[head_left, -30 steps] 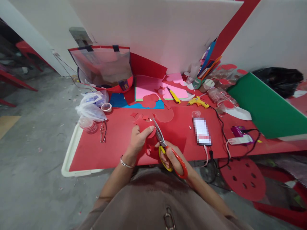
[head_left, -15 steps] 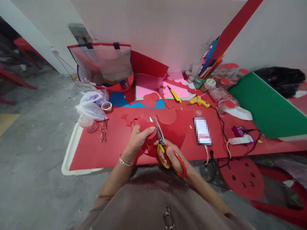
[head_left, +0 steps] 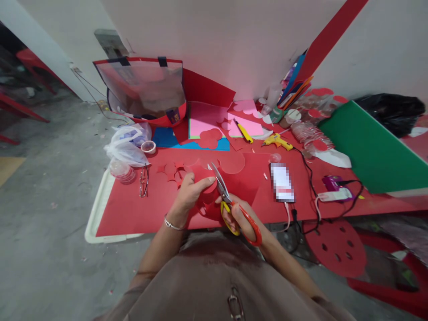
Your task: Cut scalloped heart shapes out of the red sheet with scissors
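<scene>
My left hand (head_left: pixel 191 192) pinches a piece of red paper (head_left: pixel 210 186) with the thumb on top. Much of that paper is hard to tell from the red tabletop (head_left: pixel 130 218) beneath. In my right hand (head_left: pixel 243 218) is a pair of scissors (head_left: pixel 222 185) with one red and one yellow handle loop. The scissors point away from me, blades slightly apart, against the right edge of the paper. Red paper offcuts (head_left: pixel 172 171) with curved edges lie just left of the paper. Beyond the blades rests a round red paper shape (head_left: pixel 232 162).
A yellow glue gun (head_left: pixel 277 141), a yellow cutter knife (head_left: pixel 243 131) and a phone (head_left: pixel 282 182) lie to the right. Eyeglasses (head_left: pixel 144 180), a plastic bag (head_left: pixel 125 145) and a small cup (head_left: pixel 148 147) sit left. A large tote bag (head_left: pixel 143 89) stands behind; a green board (head_left: pixel 357 147) leans right.
The scissor blades have drawn closer together on the red paper, and the yellow loop has shifted towards the red one. The offcuts beside my left hand have spread a little to the left.
</scene>
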The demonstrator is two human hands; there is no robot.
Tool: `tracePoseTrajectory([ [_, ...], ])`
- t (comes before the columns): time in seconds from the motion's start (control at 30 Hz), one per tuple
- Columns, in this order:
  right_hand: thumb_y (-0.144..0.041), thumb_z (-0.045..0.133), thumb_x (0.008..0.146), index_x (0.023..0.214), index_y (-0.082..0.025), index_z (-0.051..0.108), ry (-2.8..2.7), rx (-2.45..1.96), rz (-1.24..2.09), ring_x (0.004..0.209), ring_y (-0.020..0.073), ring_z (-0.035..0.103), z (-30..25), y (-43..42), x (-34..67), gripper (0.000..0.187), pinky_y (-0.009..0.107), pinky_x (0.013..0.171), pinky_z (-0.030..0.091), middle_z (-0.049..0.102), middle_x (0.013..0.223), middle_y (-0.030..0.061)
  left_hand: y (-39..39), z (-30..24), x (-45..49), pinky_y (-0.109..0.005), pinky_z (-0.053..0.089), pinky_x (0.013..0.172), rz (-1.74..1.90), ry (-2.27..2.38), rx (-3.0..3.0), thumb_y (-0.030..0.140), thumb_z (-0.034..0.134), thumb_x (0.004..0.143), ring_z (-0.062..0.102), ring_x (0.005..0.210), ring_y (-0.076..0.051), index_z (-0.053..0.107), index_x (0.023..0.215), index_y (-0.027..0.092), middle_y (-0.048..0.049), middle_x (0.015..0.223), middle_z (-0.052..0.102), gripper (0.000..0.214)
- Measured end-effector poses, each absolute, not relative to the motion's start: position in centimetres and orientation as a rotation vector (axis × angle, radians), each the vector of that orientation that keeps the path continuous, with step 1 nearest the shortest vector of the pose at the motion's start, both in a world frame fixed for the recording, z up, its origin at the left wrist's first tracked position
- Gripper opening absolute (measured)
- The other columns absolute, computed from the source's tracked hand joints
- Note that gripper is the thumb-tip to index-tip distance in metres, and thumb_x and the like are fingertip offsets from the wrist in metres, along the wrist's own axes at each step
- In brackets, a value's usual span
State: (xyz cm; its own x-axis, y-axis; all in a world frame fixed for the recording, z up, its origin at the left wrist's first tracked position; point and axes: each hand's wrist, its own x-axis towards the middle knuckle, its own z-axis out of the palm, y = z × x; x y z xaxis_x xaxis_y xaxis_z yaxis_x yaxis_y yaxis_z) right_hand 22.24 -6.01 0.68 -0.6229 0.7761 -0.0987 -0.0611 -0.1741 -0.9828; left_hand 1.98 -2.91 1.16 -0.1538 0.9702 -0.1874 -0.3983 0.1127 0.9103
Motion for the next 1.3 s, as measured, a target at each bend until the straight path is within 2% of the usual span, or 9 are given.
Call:
tracePoseTrajectory([
  [0.33,-0.074,0.047,0.103,0.124,-0.018,0.060,-1.533,-0.859,1.856,0.047,0.0081,0.037,0.7,-6.0,22.6,0.061,0.021,0.042,0.037,0.046,0.067,-0.0055,-2.8,1.3,1.6,-0.029,0.057,0.061,1.359,1.085,0.699,0.037,0.094,0.068,0.069,0.062,-0.018,0.077,0.084,0.014,-0.0063,0.074,0.076,0.033],
  [0.5,-0.074,0.048,0.102,0.122,-0.019,0.060,-1.472,-0.874,1.861,0.046,0.0081,0.037,1.2,-6.0,22.2,0.060,0.021,0.041,0.037,0.044,0.067,-0.0067,-2.5,1.2,2.3,-0.027,0.055,0.061,1.438,1.085,0.634,0.037,0.096,0.067,0.067,0.061,-0.016,0.076,0.081,0.014,-0.0039,0.072,0.074,0.034],
  [0.67,-0.075,0.047,0.102,0.122,-0.019,0.059,-1.474,-0.867,1.850,0.047,0.0087,0.038,0.8,-6.1,21.8,0.061,0.022,0.042,0.038,0.045,0.067,-0.0063,-2.3,1.0,3.3,-0.024,0.053,0.062,1.583,1.101,0.537,0.041,0.094,0.070,0.065,0.062,-0.013,0.072,0.077,0.015,-0.0018,0.073,0.073,0.034],
  [0.83,-0.079,0.041,0.102,0.125,-0.021,0.056,-1.482,-0.815,1.869,0.051,0.0099,0.043,0.5,-6.1,21.8,0.064,0.023,0.046,0.040,0.047,0.073,-0.0045,-2.7,1.4,3.2,-0.024,0.051,0.061,1.510,1.137,0.681,0.043,0.092,0.074,0.063,0.060,-0.012,0.072,0.076,0.015,-0.0014,0.071,0.072,0.035],
  [1.0,-0.077,0.041,0.103,0.125,-0.021,0.055,-1.443,-0.805,1.920,0.052,0.0101,0.040,0.6,-5.9,22.1,0.062,0.023,0.046,0.040,0.046,0.073,-0.0047,-2.8,1.4,2.5,-0.024,0.051,0.061,1.428,1.161,0.799,0.045,0.091,0.076,0.063,0.063,-0.012,0.074,0.081,0.014,-0.0027,0.075,0.073,0.035],
  [1.13,-0.078,0.042,0.102,0.123,-0.022,0.055,-1.432,-0.810,1.915,0.051,0.0101,0.039,0.5,-5.8,22.2,0.062,0.024,0.045,0.040,0.046,0.072,-0.0049,-2.8,1.2,2.1,-0.022,0.045,0.055,1.364,1.166,0.841,0.042,0.094,0.073,0.057,0.056,-0.010,0.069,0.072,0.014,-0.0005,0.065,0.068,0.038],
  [1.3,-0.077,0.044,0.102,0.122,-0.022,0.056,-1.401,-0.801,1.923,0.051,0.0102,0.040,0.5,-5.8,22.1,0.060,0.023,0.046,0.040,0.046,0.071,-0.0051,-2.9,1.2,2.1,-0.025,0.052,0.062,1.386,1.152,0.775,0.040,0.095,0.068,0.063,0.061,-0.013,0.075,0.080,0.014,-0.0034,0.073,0.074,0.035],
])
